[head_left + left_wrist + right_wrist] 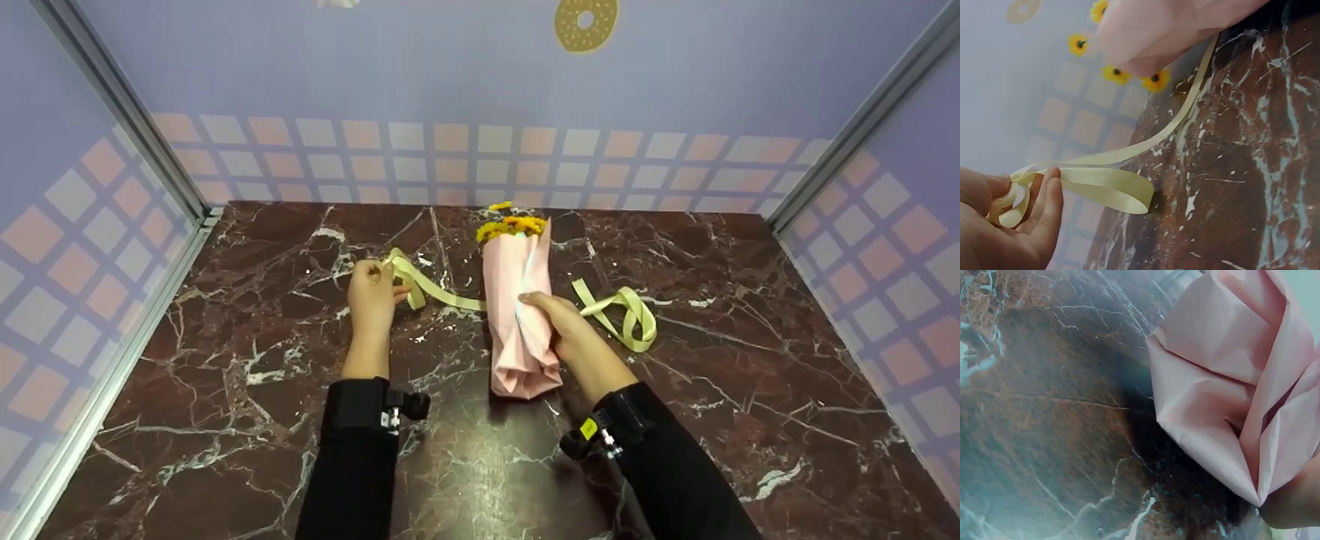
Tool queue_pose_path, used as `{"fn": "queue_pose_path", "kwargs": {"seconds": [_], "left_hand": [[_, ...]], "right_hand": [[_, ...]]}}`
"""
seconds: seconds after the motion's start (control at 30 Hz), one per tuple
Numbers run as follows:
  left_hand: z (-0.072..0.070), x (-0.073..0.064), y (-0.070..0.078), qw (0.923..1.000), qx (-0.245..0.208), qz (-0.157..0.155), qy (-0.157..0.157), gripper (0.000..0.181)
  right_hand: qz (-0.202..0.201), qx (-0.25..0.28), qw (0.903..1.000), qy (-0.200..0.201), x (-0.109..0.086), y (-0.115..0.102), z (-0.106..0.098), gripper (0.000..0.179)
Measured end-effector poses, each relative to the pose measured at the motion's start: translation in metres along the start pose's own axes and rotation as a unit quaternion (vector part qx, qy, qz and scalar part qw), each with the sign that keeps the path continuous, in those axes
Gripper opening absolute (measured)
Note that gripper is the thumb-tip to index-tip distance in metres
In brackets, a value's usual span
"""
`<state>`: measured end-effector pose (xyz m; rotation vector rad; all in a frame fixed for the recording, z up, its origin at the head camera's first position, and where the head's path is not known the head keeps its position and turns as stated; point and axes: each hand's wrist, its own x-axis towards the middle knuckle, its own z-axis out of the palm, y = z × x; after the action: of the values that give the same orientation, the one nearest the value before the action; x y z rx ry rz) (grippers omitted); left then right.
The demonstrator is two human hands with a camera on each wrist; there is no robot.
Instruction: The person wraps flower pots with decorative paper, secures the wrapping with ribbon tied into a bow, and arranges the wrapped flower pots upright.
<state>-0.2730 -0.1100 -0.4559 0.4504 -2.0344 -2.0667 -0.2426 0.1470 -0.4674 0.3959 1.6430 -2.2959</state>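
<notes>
A bouquet of yellow flowers (513,226) wrapped in pink paper (504,300) stands out at the middle of the table. My right hand (568,322) grips the wrapped bundle from its right side, thumb over the paper's overlapping edge. In the right wrist view the folded bottom of the pink paper (1207,394) fills the right half; most of that hand is hidden. Off to the left, my left hand (373,296) pinches a pale yellow ribbon (1106,188), which loops around its fingers. From there the ribbon runs to the bouquet and under it, and its other end (637,322) lies curled on the right.
The table (225,375) has a dark red marbled top with white veins. A lilac wall (375,67) with pink and white squares rises behind it, with side panels at left and right in metal frames. Both wrists carry black straps with small cameras.
</notes>
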Motion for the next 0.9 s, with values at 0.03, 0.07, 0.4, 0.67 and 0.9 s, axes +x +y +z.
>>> {"fn": "queue_pose_path", "kwargs": {"seconds": [0.03,0.07,0.4,0.67,0.9], "left_hand": [[0.002,0.0,-0.002,1.0,-0.004,-0.007,-0.006,0.012],[0.004,-0.001,-0.004,0.9997,-0.011,-0.018,-0.014,0.013],[0.051,-0.026,-0.018,0.9802,-0.023,-0.137,-0.141,0.013],[0.068,-0.035,-0.022,0.9849,-0.001,-0.124,-0.121,0.006],[0.072,-0.034,-0.023,0.9876,0.026,-0.111,-0.107,0.012]], "right_hand": [[0.015,-0.003,0.9998,0.009,0.008,0.0,0.0,0.016],[0.035,-0.001,0.9992,0.02,0.018,0.001,-0.001,0.019],[0.067,0.079,0.9936,-0.045,0.031,0.023,0.002,0.034],[0.025,0.044,0.997,-0.058,0.033,0.031,-0.001,0.024],[-0.042,-0.015,0.999,-0.009,0.035,0.024,-0.005,0.044]]}}
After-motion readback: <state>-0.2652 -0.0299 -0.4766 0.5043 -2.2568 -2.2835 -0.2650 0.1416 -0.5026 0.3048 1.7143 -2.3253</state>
